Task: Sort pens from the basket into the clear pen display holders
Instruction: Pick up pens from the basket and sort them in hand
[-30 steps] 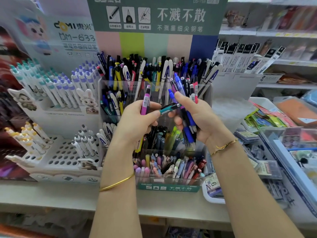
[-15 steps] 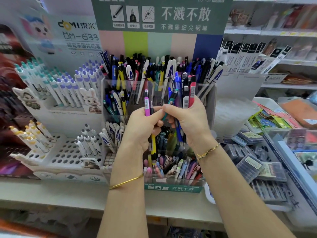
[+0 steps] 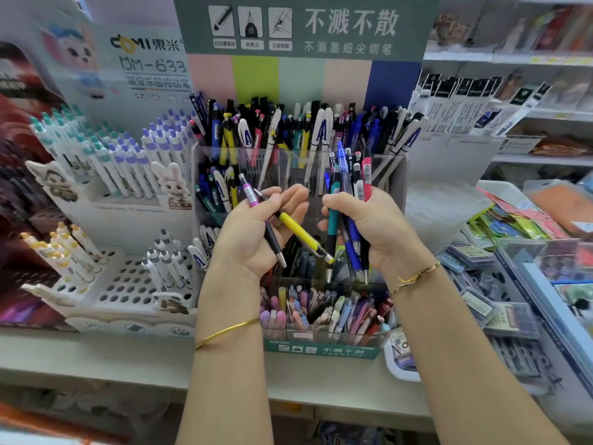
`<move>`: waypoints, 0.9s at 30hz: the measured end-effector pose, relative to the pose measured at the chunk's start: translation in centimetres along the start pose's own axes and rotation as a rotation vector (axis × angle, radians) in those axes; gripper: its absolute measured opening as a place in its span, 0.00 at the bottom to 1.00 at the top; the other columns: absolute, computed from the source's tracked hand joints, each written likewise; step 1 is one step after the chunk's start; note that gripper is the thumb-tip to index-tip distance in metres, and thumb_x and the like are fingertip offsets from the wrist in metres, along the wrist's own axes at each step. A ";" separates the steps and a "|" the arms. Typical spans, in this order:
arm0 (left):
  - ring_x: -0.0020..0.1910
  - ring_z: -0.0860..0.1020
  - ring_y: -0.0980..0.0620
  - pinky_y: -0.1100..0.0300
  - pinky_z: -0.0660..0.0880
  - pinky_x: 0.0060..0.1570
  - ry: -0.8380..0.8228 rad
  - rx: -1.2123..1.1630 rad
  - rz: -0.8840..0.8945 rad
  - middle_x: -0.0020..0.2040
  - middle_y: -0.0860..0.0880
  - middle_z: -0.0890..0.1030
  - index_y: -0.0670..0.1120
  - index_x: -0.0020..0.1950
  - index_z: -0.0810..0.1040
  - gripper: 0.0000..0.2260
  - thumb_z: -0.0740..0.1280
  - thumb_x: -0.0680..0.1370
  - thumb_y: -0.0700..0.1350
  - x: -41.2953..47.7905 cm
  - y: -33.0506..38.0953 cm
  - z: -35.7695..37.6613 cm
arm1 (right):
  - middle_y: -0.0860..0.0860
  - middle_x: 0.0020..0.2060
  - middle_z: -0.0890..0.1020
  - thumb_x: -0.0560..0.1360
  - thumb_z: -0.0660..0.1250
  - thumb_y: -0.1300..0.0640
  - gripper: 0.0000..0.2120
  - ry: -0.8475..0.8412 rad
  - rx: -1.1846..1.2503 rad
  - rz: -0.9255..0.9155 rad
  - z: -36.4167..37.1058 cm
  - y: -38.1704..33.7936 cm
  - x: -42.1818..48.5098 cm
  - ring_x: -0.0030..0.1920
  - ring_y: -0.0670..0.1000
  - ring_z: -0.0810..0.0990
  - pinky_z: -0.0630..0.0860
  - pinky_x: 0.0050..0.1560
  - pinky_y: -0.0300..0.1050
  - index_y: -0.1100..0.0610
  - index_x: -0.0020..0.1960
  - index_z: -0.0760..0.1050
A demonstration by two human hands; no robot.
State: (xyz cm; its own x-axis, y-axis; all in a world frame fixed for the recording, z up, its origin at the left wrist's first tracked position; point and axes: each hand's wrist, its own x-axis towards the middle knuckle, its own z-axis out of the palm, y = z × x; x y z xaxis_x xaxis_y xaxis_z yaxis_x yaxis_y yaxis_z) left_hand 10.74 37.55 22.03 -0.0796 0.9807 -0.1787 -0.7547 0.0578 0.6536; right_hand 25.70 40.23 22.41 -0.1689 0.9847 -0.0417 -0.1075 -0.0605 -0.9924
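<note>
A pink pen and a yellow pen are pinched in the left hand, and a bundle of pens is gripped in the right hand, before crowded clear holders; sorting is judged unfinished.

The pale shelf bears a white pen stand, the clear display holder and a white basket.

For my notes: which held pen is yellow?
The yellow pen, slanted across the left hand beside a pink-and-black pen; the right hand holds teal, blue, red pens.
</note>
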 end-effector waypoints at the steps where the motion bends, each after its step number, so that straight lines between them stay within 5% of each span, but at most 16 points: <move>1: 0.38 0.85 0.46 0.56 0.82 0.38 0.009 -0.039 0.007 0.40 0.38 0.84 0.40 0.49 0.70 0.05 0.56 0.82 0.33 0.1 -0.1 0.0 | 0.50 0.29 0.80 0.74 0.69 0.63 0.05 -0.013 -0.006 0.002 -0.1 0.1 0.0 0.29 0.50 0.81 0.74 0.36 0.47 0.59 0.42 0.73; 6: 0.37 0.85 0.43 0.54 0.82 0.35 0.062 -0.196 -0.009 0.39 0.34 0.83 0.34 0.61 0.66 0.08 0.54 0.83 0.36 0.3 -0.1 0.4 | 0.52 0.29 0.77 0.75 0.67 0.65 0.06 -0.125 0.021 -0.015 -0.2 0.8 -0.3 0.28 0.51 0.79 0.73 0.31 0.45 0.59 0.42 0.71; 10: 0.37 0.84 0.43 0.54 0.82 0.33 0.108 -0.261 -0.025 0.37 0.34 0.82 0.39 0.52 0.66 0.05 0.53 0.84 0.38 0.2 -0.3 1.0 | 0.54 0.29 0.80 0.73 0.68 0.66 0.09 -0.182 0.099 -0.128 0.0 2.0 -0.5 0.30 0.52 0.79 0.73 0.33 0.45 0.67 0.52 0.71; 13: 0.29 0.83 0.44 0.55 0.79 0.25 0.093 -0.279 -0.057 0.36 0.36 0.83 0.36 0.65 0.63 0.11 0.54 0.84 0.40 0.1 -0.6 1.1 | 0.56 0.31 0.79 0.70 0.69 0.63 0.22 -0.228 0.140 -0.194 0.6 2.3 -0.7 0.32 0.52 0.80 0.75 0.33 0.41 0.72 0.61 0.70; 15: 0.30 0.83 0.45 0.55 0.79 0.26 0.094 -0.277 -0.078 0.37 0.36 0.83 0.33 0.69 0.60 0.17 0.56 0.84 0.41 0.2 -0.5 1.1 | 0.57 0.35 0.81 0.70 0.69 0.64 0.20 -0.237 0.165 -0.228 0.8 2.2 -0.8 0.34 0.53 0.80 0.77 0.37 0.43 0.72 0.59 0.72; 19: 0.28 0.83 0.49 0.59 0.78 0.26 0.138 -0.080 -0.084 0.32 0.39 0.82 0.33 0.54 0.73 0.13 0.59 0.83 0.43 0.0 -0.5 1.5 | 0.68 0.50 0.81 0.71 0.69 0.66 0.03 -0.249 0.164 -0.297 1.0 1.9 -0.8 0.45 0.67 0.80 0.79 0.53 0.59 0.64 0.44 0.79; 23: 0.28 0.83 0.50 0.59 0.80 0.30 0.159 -0.007 -0.076 0.32 0.41 0.83 0.35 0.51 0.71 0.13 0.58 0.83 0.46 0.3 -0.8 2.0 | 0.62 0.46 0.83 0.72 0.69 0.67 0.12 -0.162 0.180 -0.340 1.2 1.5 -0.9 0.48 0.62 0.83 0.79 0.52 0.58 0.70 0.54 0.75; 27: 0.41 0.84 0.47 0.55 0.82 0.45 0.098 0.143 -0.148 0.49 0.36 0.83 0.35 0.55 0.72 0.18 0.53 0.85 0.50 0.4 -1.2 1.9 | 0.62 0.48 0.83 0.74 0.67 0.68 0.12 -0.024 0.208 -0.403 1.3 0.4 -0.9 0.44 0.58 0.84 0.82 0.44 0.53 0.71 0.56 0.74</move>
State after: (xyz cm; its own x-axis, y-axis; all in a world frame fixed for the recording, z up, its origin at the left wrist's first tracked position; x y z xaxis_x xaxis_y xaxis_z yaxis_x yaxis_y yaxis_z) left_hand 12.80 38.21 22.58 -0.0429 0.9370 -0.3466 -0.6631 0.2327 0.7115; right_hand 24.53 39.08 22.20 -0.0953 0.9325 0.3484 -0.3632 0.2933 -0.8843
